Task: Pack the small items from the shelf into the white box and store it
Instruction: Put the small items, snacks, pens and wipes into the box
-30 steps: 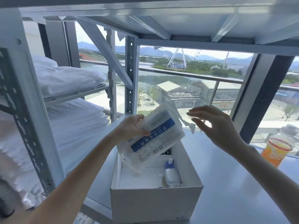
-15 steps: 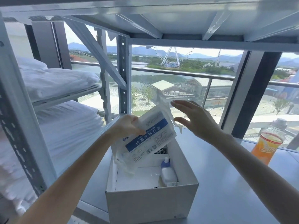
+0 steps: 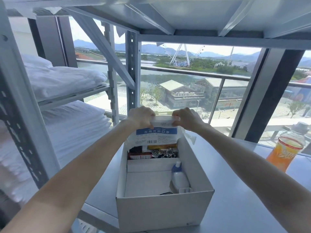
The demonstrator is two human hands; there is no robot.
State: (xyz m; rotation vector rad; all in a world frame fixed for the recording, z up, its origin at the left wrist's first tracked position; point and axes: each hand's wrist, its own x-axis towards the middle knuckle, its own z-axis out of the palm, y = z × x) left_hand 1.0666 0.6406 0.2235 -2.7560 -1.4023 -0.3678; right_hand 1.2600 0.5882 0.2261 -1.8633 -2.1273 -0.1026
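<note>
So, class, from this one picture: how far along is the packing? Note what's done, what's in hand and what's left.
Done: the white box already holds a watch, a red packet and a small bottle. In hand: the left hand and right hand pinch the top edge of the mask packet, upright at the box's far end. Left: lower it in, then store the open box.

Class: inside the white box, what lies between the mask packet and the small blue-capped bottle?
The head view shows a red packet, some watches and a white cardboard divider between the mask packet and the bottle.
</note>
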